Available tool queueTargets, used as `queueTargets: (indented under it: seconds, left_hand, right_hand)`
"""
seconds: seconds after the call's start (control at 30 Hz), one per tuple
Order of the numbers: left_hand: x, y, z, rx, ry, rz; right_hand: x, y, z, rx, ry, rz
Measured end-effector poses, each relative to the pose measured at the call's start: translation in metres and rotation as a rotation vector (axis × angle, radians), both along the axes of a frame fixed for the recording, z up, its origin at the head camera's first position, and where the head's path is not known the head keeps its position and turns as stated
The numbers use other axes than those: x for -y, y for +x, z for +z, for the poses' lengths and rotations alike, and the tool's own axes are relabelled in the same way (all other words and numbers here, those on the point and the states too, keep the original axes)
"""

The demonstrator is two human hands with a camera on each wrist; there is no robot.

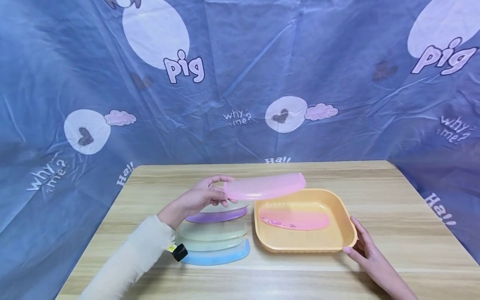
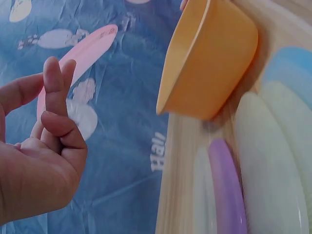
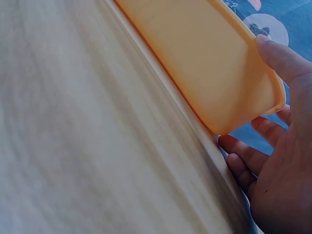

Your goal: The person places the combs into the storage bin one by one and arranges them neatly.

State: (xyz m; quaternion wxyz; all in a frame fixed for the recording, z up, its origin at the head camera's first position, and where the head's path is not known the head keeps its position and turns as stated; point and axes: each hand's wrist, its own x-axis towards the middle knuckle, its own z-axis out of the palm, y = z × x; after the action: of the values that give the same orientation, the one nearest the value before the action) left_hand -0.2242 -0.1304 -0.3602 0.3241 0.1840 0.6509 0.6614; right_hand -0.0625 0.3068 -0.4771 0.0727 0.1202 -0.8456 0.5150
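Observation:
My left hand [image 1: 210,193] pinches one end of a pink comb [image 1: 265,186] and holds it level in the air over the left rim of an orange tray [image 1: 346,227]. In the left wrist view the same pink comb [image 2: 85,53] runs up past my fingers [image 2: 56,85]. A second pink comb [image 1: 294,219] lies inside the tray. My right hand [image 1: 360,246] rests against the tray's near right corner, thumb on the rim [image 3: 273,51], fingers [image 3: 243,156] on the table beside it.
Below my left hand lie several combs in a row on the wooden table [image 1: 393,200]: a whitish one, a purple one [image 1: 217,216], pale green ones [image 1: 211,231] and a blue one [image 1: 219,256]. A blue printed cloth [image 1: 240,83] hangs behind the table.

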Motion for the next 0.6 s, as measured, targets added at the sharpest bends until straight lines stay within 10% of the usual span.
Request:
queueTargets:
  seconds: [0.6]
  left_hand:
    - [-0.039,0.011,-0.009,0.16,0.046,-0.104]
  right_hand:
    - [0.002,-0.002,0.0,-0.014,-0.004,0.008]
